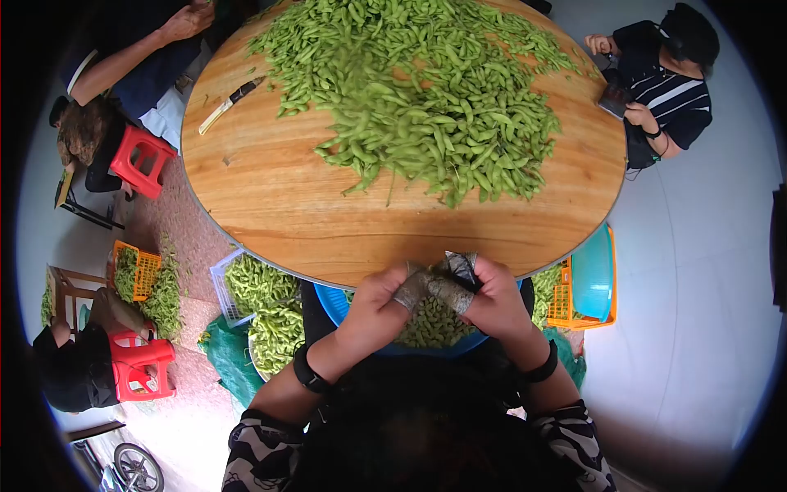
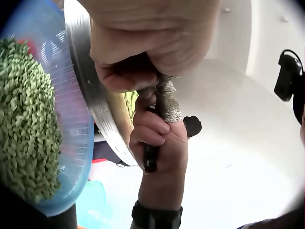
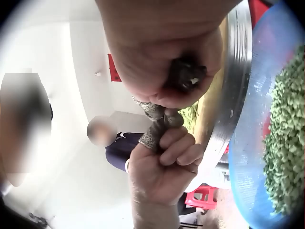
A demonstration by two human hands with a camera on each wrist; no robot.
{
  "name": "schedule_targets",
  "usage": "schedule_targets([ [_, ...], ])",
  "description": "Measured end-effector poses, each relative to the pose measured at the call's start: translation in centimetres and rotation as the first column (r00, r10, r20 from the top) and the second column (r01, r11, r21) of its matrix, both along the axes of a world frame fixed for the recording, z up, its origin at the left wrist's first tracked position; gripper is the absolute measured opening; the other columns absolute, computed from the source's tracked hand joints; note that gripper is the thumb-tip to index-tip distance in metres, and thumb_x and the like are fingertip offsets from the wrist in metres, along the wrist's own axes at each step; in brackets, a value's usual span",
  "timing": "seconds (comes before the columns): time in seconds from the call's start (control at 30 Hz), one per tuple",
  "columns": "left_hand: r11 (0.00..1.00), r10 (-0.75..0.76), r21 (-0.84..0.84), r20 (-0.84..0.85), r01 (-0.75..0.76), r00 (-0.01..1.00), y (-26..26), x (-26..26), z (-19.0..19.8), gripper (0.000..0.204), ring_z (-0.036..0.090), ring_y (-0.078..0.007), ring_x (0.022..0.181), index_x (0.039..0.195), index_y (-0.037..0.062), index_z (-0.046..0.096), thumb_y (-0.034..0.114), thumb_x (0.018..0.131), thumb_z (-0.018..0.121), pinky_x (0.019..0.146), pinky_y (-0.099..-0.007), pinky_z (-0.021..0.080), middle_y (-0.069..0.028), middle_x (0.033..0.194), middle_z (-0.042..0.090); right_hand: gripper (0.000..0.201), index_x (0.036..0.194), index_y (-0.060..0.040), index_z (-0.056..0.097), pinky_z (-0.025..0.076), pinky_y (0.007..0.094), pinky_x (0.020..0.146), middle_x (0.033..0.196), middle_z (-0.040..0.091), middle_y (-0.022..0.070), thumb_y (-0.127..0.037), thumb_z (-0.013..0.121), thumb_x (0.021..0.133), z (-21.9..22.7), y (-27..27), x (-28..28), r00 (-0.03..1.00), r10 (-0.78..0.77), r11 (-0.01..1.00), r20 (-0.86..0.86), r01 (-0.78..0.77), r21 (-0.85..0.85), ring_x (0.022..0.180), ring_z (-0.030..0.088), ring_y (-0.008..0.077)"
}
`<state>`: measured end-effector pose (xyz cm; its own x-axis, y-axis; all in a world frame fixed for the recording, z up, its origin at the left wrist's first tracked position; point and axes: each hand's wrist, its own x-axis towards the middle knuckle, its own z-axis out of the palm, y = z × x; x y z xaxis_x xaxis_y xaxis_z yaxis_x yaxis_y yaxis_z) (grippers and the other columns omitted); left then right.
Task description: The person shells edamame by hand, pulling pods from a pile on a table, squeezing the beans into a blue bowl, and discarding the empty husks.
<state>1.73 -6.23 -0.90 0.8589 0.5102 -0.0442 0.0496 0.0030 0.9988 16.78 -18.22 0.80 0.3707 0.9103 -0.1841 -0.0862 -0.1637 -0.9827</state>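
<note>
Both hands meet over a blue basin [image 1: 332,305] at the table's near edge. Grey speckled wrapping covers the thumbs of my left hand [image 1: 373,307] and right hand [image 1: 502,307]; the wrapped tips come together. Curled round a black handle [image 2: 150,160] are the right hand's fingers, and its dark end [image 3: 188,74] shows in the right palm in the right wrist view. The left hand's fingers are curled too, with no object visible in them. Shelled green beans [image 2: 24,119] fill much of the basin.
Green soybean pods [image 1: 443,107] are heaped on the round wooden table [image 1: 262,213]. A black-handled knife [image 1: 234,102] lies at its left. Crates of pods flank the basin, including a white crate [image 1: 225,287]. Several people sit around, some beside red stools [image 1: 143,160].
</note>
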Motion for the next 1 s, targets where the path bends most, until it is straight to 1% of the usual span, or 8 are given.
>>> schedule_targets([
  [0.13,0.972,0.034,0.227,0.152,-0.068,0.988,-0.3,-0.4,-1.0,0.014,0.046,-0.0052,0.056,0.09,0.0052,0.057,0.003,0.096,0.045,0.049,-0.0213,0.037,0.003,0.066,0.05,0.023,0.102,-0.0012,0.062,0.049,0.027,0.067,0.082,0.062,-0.0021,-0.007,0.07,0.081,-1.2,0.1,-0.6,0.924,-0.024,0.992,0.382,-0.026,0.125,0.074,0.059,0.0096],
  [0.3,0.988,0.027,0.151,0.056,-0.035,0.998,-0.2,-1.6,-1.5,0.011,0.048,-0.0066,0.058,0.091,0.0047,0.059,0.003,0.095,0.049,0.05,-0.0224,0.038,0.0015,0.068,0.053,0.033,0.097,-0.0009,0.06,0.052,0.0405,0.063,0.08,0.064,0.0177,-0.009,0.072,0.067,0.2,0.3,-1.9,0.644,-0.043,0.992,0.764,-0.065,0.11,0.073,0.063,0.038],
  [0.37,0.989,0.03,0.145,0.056,-0.038,0.998,-0.3,-1.8,-1.6,0.009,0.051,-0.0086,0.06,0.092,0.0038,0.06,0.001,0.093,0.051,0.052,-0.0238,0.041,-0.0006,0.069,0.055,0.032,0.095,-0.0004,0.059,0.052,0.0422,0.061,0.077,0.063,0.0167,-0.009,0.071,0.067,0.3,0.3,-1.9,0.604,0.026,0.996,0.797,-0.081,0.029,0.071,0.063,0.0376],
  [0.43,0.871,0.078,0.481,0.069,-0.101,0.995,-0.6,-1.6,-1.6,0.008,0.058,-0.0145,0.066,0.094,0.0014,0.062,-0.002,0.088,0.057,0.059,-0.0278,0.047,-0.0067,0.075,0.062,0.031,0.093,0.0002,0.057,0.051,0.044,0.059,0.075,0.062,0.0158,-0.009,0.071,0.067,0.2,0.3,-2.1,0.562,0.092,0.995,0.822,-0.088,-0.051,0.069,0.063,0.0371],
  [0.63,0.812,0.227,0.551,0.007,-0.193,0.974,-0.8,-1.9,0.7,0.011,0.066,-0.0193,0.071,0.093,0.0006,0.063,-0.002,0.083,0.063,0.063,-0.0303,0.051,-0.0127,0.08,0.067,0.029,0.097,-0.0035,0.062,0.052,0.0414,0.064,0.08,0.063,0.0166,-0.009,0.071,0.07,0.3,0.2,-2.2,0.495,-0.048,0.992,0.868,0.126,-0.016,0.073,0.064,0.0365],
  [0.73,0.817,0.288,0.518,0.016,-0.254,0.958,0.4,-4.1,0.9,0.009,0.065,-0.0347,0.068,0.086,0.0012,0.061,0.005,0.081,0.067,0.058,-0.0374,0.052,-0.017,0.076,0.064,0.024,0.097,-0.0031,0.063,0.052,0.039,0.065,0.079,0.064,0.0152,-0.007,0.069,0.073,2.0,0.4,-1.2,0.567,0.057,0.987,0.822,-0.158,0.04,0.073,0.064,0.035],
  [0.83,0.706,0.447,0.623,-0.024,-0.336,0.894,1.6,-7.6,1.3,0.006,0.066,-0.0288,0.064,0.082,0.0016,0.063,0.006,0.083,0.068,0.055,-0.0347,0.051,-0.0152,0.073,0.065,0.022,0.097,-0.0022,0.063,0.052,0.0373,0.067,0.084,0.064,0.0151,-0.008,0.07,0.076,2.0,1.0,0.1,0.648,0.145,0.982,0.747,-0.185,-0.031,0.076,0.064,0.0334],
  [1.0,0.555,0.681,0.799,-0.276,-0.231,0.679,3.3,-14.5,-1.1,0.013,0.062,-0.0365,0.067,0.08,0.0013,0.062,0.009,0.077,0.072,0.058,-0.0402,0.049,-0.0153,0.074,0.064,0.027,0.097,-0.0021,0.059,0.052,0.0424,0.063,0.091,0.06,0.0174,-0.008,0.068,0.073,-0.2,7.3,4.4,0.321,-0.271,0.962,0.908,0.052,0.269,0.075,0.062,0.0356],
])
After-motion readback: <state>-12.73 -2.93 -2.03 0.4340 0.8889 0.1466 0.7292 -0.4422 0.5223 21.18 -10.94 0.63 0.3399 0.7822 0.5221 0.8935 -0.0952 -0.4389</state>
